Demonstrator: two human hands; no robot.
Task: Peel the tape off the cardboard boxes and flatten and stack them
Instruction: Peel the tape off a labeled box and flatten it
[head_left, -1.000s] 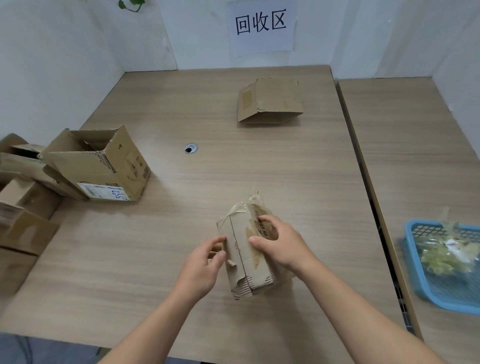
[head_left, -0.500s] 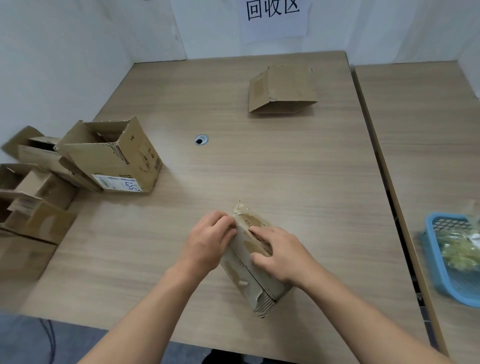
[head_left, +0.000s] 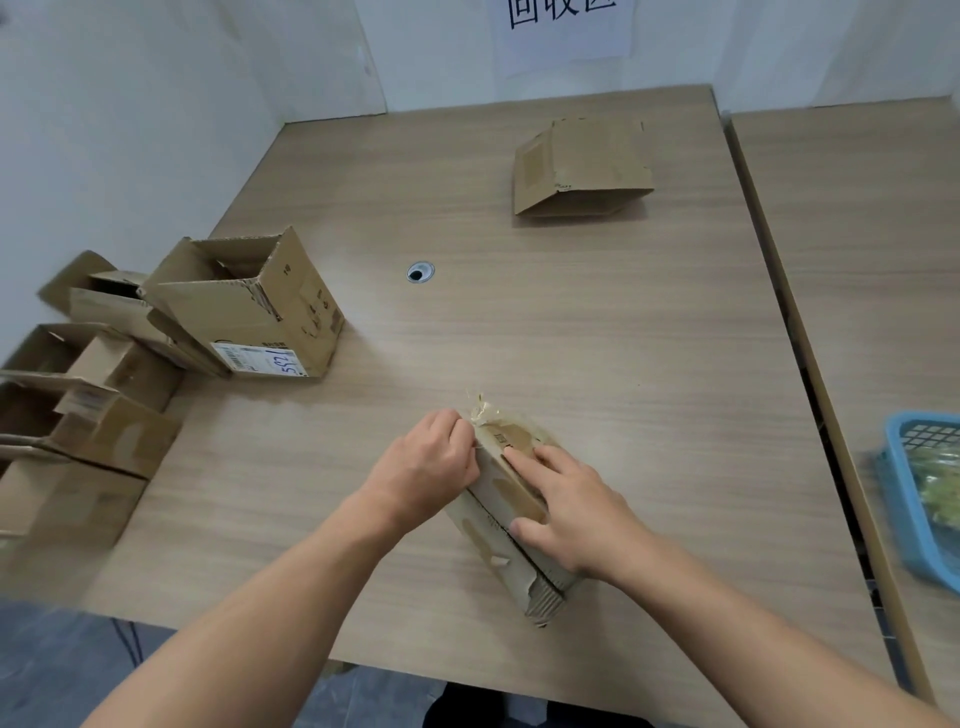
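Note:
A small worn cardboard box (head_left: 498, 540) lies tilted on the wooden table (head_left: 623, 364) near the front edge, with crumpled clear tape (head_left: 480, 408) bunched at its far end. My left hand (head_left: 431, 462) pinches the tape at the box's upper left corner. My right hand (head_left: 571, 509) lies on top of the box, fingers spread and pressing it down, thumb on its side. A partly flattened box (head_left: 576, 166) rests at the far side of the table.
An open box with a shipping label (head_left: 249, 306) sits at the table's left edge, with several more boxes (head_left: 88, 395) piled beside it. A blue basket (head_left: 924, 488) holding tape scraps stands on the right table. A cable hole (head_left: 420, 271) is in the tabletop.
The box has tipped from upright onto its side. My left hand has moved up to its far corner and closed on the tape. My right hand has flattened over the top.

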